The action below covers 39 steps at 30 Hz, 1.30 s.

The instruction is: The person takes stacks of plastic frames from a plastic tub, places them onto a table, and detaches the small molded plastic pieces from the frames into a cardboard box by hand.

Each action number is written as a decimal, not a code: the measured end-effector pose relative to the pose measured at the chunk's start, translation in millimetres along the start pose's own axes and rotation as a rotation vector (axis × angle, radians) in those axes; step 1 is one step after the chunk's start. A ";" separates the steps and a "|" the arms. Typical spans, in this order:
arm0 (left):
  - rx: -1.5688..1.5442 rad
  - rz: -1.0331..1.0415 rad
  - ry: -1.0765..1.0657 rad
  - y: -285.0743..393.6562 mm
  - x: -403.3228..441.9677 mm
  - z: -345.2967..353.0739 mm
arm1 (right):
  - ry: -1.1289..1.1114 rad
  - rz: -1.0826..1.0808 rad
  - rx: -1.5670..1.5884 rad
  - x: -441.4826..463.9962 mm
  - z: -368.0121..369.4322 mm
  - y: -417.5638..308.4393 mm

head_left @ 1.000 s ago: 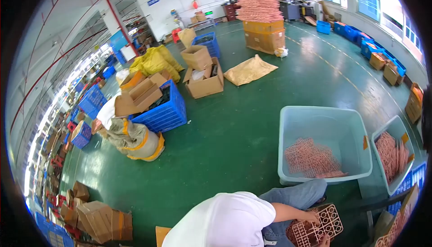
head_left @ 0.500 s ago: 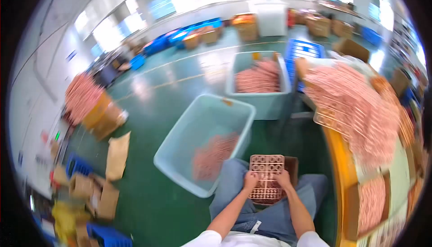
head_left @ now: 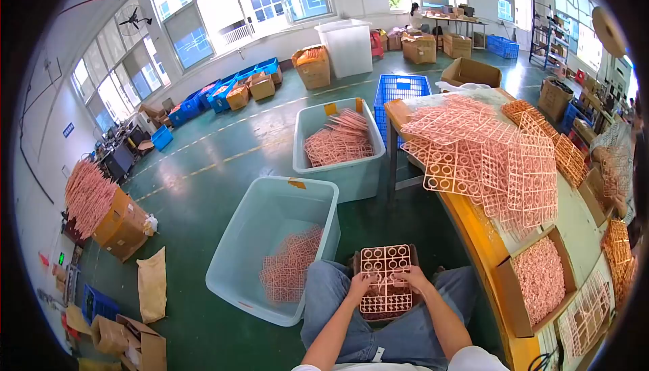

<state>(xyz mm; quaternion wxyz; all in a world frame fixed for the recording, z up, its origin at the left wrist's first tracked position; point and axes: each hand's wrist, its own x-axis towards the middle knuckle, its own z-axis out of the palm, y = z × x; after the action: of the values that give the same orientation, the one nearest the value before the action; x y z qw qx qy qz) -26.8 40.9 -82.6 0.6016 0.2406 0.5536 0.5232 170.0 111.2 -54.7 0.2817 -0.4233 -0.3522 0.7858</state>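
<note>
A pink plastic lattice sprue point(head_left: 385, 261) lies over my lap, with rings in its upper part and a fine grid below. My left hand point(head_left: 360, 287) grips it at the left edge, fingers reaching inward across the middle. My right hand point(head_left: 412, 280) holds it from the right in the same way, fingertips near those of the left. Underneath sits a small cardboard box point(head_left: 415, 256) between my knees, with dark reddish contents partly hidden by the sprue.
At my left stands a light-blue bin point(head_left: 230, 256) holding some sprues; a second bin point(head_left: 345, 182) behind holds more. The table point(head_left: 466, 236) on my right carries a heap of sprues point(head_left: 487, 161) and a box of small pink pieces point(head_left: 539, 280). Another person's hand point(head_left: 618, 205) shows far right.
My view has turned to the right and sharpened. Both hands have shifted inward over the sprue, their fingertips now closer together. The sprue stays over the box.
</note>
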 end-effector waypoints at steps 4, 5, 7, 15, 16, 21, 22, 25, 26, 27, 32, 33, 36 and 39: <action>0.086 -0.027 0.025 -9.3 6.2 3.0 | 0.087 -0.065 -0.061 12.6 -11.1 22.6; 0.185 -0.039 0.076 -15.8 15.1 -2.6 | 0.107 -0.060 -0.087 19.7 -14.5 30.3; 0.163 -0.107 0.121 -13.0 13.5 -1.9 | 0.101 -0.096 -0.130 24.2 -12.0 32.4; 0.286 0.027 0.258 -27.0 19.8 -11.9 | 0.320 -0.243 -0.519 37.9 1.3 51.5; 0.278 0.012 0.270 -24.5 18.6 -10.8 | 0.382 -0.317 -0.683 38.3 5.1 49.9; 0.161 -0.103 0.160 -11.5 14.0 -11.3 | 0.152 -0.101 -0.176 29.2 7.7 26.2; 0.047 -0.181 0.152 -9.3 13.2 -10.6 | 0.102 -0.082 -0.122 29.4 4.9 23.7; -0.145 -0.296 0.072 -1.8 11.8 -11.2 | 0.051 -0.046 -0.045 25.8 0.3 18.1; -0.178 -0.304 0.037 1.9 10.1 -11.8 | 0.048 -0.028 -0.021 22.4 1.6 16.2; -0.200 -0.280 -0.019 5.3 8.0 -11.5 | 0.030 -0.030 -0.010 19.4 1.9 12.9; -0.237 -0.272 0.016 -3.1 17.5 -16.0 | 0.006 -0.033 0.126 14.3 0.9 9.2; -0.297 -0.281 0.010 -4.6 21.5 -19.9 | 0.013 -0.020 0.166 12.3 0.5 8.5; -0.355 -0.268 0.000 -8.2 25.2 -21.9 | 0.007 -0.042 0.178 10.7 1.6 4.9; -0.199 -0.069 -0.025 -4.6 12.1 -9.8 | -0.006 -0.081 0.134 11.2 -2.1 7.9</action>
<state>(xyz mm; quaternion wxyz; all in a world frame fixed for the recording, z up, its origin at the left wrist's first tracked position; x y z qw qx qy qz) -36.1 47.4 -94.3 0.6471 0.1672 0.4992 0.5515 165.2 115.4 -67.0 0.3398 -0.3868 -0.3165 0.7967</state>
